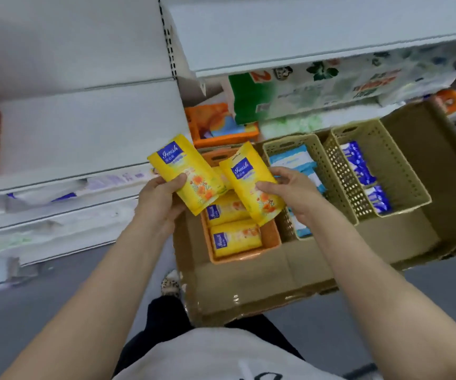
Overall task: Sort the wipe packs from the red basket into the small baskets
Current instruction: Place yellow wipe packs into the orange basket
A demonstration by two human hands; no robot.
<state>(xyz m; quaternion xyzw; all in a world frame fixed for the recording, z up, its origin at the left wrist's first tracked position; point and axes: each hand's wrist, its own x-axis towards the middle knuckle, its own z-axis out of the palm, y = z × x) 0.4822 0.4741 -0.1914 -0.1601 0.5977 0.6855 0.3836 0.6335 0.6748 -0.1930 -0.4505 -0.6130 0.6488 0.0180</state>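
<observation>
Holding one yellow wipe pack (187, 174) in our left hand (161, 200) and another (251, 185) in our right hand (294, 192), each pinched at its lower end, long axes pointing up and away. Orange basket (272, 238) sits right underneath, right hand closer.

Both bare arms reach forward, left hand (163, 197) and right hand (294, 192) each pinching something.

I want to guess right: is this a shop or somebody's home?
Probably a shop aisle: white shelves stocked with packaged goods, and a cardboard box of baskets being filled.
</observation>
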